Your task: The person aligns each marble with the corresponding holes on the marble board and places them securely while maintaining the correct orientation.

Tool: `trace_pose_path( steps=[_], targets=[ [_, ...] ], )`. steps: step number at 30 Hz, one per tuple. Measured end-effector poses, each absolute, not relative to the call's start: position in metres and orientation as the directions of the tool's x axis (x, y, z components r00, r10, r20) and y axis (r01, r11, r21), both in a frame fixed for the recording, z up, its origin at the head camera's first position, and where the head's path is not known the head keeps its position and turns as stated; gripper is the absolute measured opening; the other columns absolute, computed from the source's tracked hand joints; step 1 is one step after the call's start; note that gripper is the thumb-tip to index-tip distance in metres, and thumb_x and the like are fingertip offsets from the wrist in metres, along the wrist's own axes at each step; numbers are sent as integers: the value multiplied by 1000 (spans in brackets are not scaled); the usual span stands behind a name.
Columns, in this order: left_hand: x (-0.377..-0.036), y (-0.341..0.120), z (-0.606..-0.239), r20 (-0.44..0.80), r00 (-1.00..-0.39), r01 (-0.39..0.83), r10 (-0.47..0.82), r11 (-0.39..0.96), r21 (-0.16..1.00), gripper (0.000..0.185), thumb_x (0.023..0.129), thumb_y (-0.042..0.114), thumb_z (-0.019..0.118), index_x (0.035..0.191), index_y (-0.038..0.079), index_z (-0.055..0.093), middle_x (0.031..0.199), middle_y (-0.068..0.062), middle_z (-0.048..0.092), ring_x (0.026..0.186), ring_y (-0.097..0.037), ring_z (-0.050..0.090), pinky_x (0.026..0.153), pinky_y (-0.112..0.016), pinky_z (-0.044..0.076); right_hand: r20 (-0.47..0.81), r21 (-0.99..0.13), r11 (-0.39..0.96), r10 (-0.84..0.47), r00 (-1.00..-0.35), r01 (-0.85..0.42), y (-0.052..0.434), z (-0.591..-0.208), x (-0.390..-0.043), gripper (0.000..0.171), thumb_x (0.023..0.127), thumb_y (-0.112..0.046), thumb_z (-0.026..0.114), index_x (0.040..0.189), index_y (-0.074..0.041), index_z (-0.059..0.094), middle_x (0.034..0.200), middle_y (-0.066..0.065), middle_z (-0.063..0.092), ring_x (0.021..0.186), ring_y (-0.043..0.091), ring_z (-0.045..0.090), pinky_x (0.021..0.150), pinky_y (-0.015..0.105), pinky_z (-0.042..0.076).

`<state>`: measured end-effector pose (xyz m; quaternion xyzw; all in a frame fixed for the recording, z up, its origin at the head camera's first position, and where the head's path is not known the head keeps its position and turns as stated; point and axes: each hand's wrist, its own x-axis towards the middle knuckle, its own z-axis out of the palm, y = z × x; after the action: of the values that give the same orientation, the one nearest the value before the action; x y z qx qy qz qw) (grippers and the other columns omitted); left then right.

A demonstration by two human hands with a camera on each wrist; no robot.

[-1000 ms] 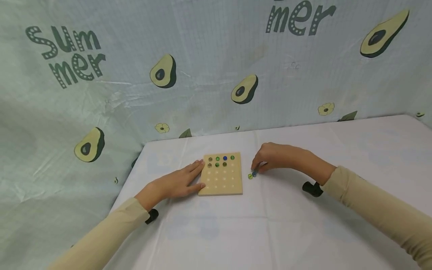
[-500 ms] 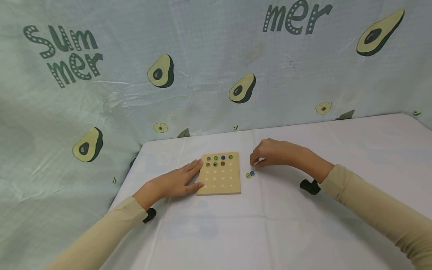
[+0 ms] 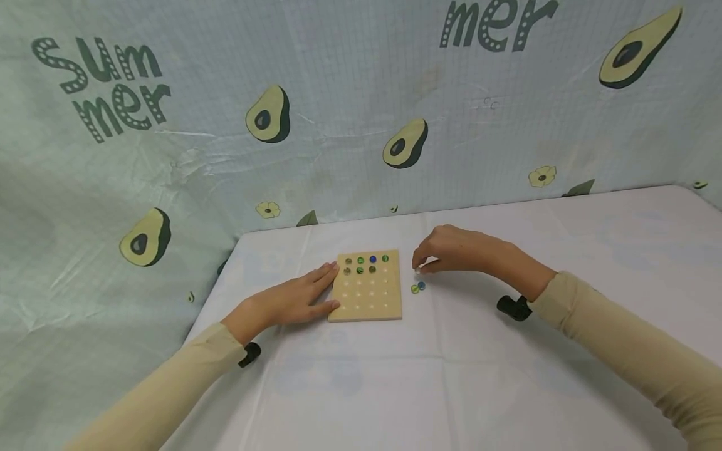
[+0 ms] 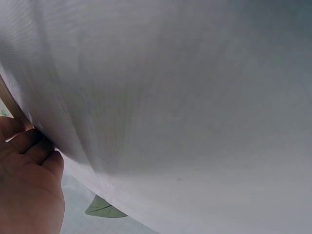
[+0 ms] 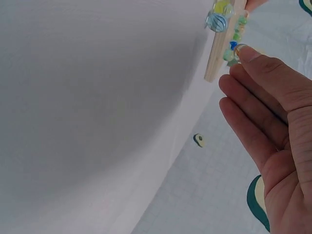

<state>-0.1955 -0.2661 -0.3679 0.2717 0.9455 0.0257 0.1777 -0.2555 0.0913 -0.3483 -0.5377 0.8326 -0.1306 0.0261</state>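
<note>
right hand (image 3: 445,250) pinching marble (image 3: 418,270), left hand (image 3: 293,300) touching wooden board (image 3: 366,294)

— What's where on my table (image 3: 507,388) right now?

— I see the board (image 3: 366,294) toward its far left part, with marbles (image 3: 365,264) sitting in the holes of its two far rows. My left hand (image 3: 293,302) lies flat against the board's left edge.

— And to the right of the board?

— Two loose marbles (image 3: 418,287) lie on the table just beside its right edge. My right hand (image 3: 451,250) is just behind them, raised above the table, pinching one marble (image 3: 418,270). The backdrop (image 3: 338,113) stands behind everything.
</note>
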Motion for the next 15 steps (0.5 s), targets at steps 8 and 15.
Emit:
trace_pose_path(
  steps=[8,15],
  targets=[
    [-197,-265,-367,-335,-791,496,512,857,140,88,102,68,36,165,15,5,171,-4,3,157,-22,8,123,-47,24,97,-249,388,-902,-422,-887,79,-345,-254,15,89,-10,79,104,-9,80,100,-3,77,93,9,72,82,26,58],
    [-195,-266,-367,-331,-790,496,516,856,149,89,102,68,37,165,14,6,171,-5,4,157,-24,8,122,-48,23,105,-264,385,-900,-423,-885,70,-343,-254,16,89,-9,79,104,-9,80,100,-4,78,93,8,72,82,26,58]
  ],
)
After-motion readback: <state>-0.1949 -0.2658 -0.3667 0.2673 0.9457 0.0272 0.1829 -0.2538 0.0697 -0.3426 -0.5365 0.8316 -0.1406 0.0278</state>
